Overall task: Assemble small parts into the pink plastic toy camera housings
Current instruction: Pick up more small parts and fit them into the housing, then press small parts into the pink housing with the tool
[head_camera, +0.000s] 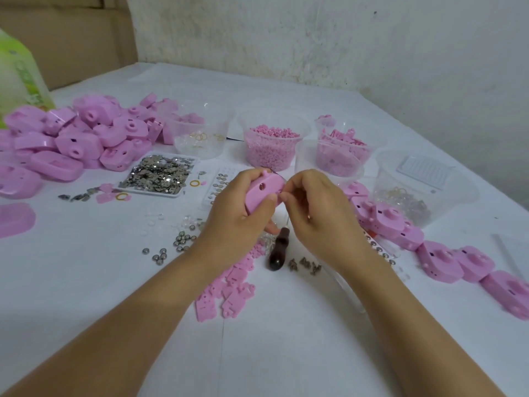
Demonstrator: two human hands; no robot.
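Note:
My left hand (237, 216) grips a pink camera housing (262, 190) above the middle of the table, fingers curled round its body. My right hand (317, 210) is against the housing's right end, fingertips pinched together there; what they pinch is too small to see. A heap of pink housings (77, 136) lies at the far left. A row of housings (429, 247) runs along the right. Flat pink plates (229, 293) lie below my hands, next to a dark-handled tool (279, 249).
Clear tubs hold pink pellets (272, 147), pink clips (342, 147), rings (197, 136) and metal bits (412, 193). A white tray of silver metal pieces (160, 174) sits left of centre. Small round metal caps (174, 245) and screws (306, 265) are scattered nearby. The wall stands behind the table.

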